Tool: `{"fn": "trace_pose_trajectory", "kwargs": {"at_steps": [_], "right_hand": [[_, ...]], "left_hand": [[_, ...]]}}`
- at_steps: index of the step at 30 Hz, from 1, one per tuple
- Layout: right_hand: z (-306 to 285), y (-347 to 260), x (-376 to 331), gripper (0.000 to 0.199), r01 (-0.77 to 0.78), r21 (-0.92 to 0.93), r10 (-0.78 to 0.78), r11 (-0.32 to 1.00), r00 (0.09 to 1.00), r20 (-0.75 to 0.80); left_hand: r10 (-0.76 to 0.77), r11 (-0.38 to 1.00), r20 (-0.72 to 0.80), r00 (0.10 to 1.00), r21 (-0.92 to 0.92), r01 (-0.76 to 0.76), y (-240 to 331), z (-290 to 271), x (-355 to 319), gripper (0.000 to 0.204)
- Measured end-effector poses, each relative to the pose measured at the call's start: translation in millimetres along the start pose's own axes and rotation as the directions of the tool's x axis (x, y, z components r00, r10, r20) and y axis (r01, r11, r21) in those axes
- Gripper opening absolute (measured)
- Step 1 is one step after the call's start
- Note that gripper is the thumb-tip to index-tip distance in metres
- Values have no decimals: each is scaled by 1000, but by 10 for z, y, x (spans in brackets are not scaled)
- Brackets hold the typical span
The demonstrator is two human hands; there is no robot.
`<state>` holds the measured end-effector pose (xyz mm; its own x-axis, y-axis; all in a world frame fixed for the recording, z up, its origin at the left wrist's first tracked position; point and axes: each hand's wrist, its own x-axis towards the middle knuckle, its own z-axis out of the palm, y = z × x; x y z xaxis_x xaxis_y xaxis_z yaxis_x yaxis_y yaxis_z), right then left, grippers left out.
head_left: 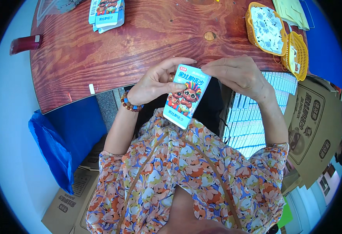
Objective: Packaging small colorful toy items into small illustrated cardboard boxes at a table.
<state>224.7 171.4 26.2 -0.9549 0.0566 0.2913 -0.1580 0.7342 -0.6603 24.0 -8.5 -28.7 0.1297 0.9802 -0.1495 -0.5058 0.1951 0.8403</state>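
Observation:
A flat light-blue cardboard box (pixel 184 103) with cartoon figures on its front is tilted in front of my chest, just off the table's near edge. My left hand (pixel 155 81) grips it from the left, thumb across the front and fingers behind. At the box's upper right corner, the thumb and fingers of my right hand (pixel 235 74) are pinched together on the top end. Those fingers partly hide the corner, so whether a flap or anything small is between them does not show.
A stack of similar boxes (pixel 108 13) lies on the red-brown wooden table (pixel 159 35). Far right, a yellow basket (pixel 253 31) holds small white packets, beside a second yellow basket (pixel 301 48). A carton packed with rows of boxes (pixel 249 117) stands right. A dark red cylinder (pixel 26 45) lies left.

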Motion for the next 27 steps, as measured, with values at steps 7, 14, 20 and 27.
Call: {"fn": "trace_pose_trajectory", "kwargs": {"at_steps": [7,14,20,27], "right_hand": [[43,-7,0,25,-34,59,35,998,999,-27],[116,-49,-110,20,-161,135,177,978,978,-114],[127,-112,-168,24,-193,162,218,968,964,-154],[260,-84,-207,28,-209,207,256,956,937,-236]], "left_hand": [[-13,1000,-1,1000,0,13,-15,30,-12,56],[90,994,-101,991,71,-83,-64,178,-25,57],[133,986,-109,985,116,-121,-54,207,4,56],[158,980,-141,977,140,-139,-62,217,45,59]]}}
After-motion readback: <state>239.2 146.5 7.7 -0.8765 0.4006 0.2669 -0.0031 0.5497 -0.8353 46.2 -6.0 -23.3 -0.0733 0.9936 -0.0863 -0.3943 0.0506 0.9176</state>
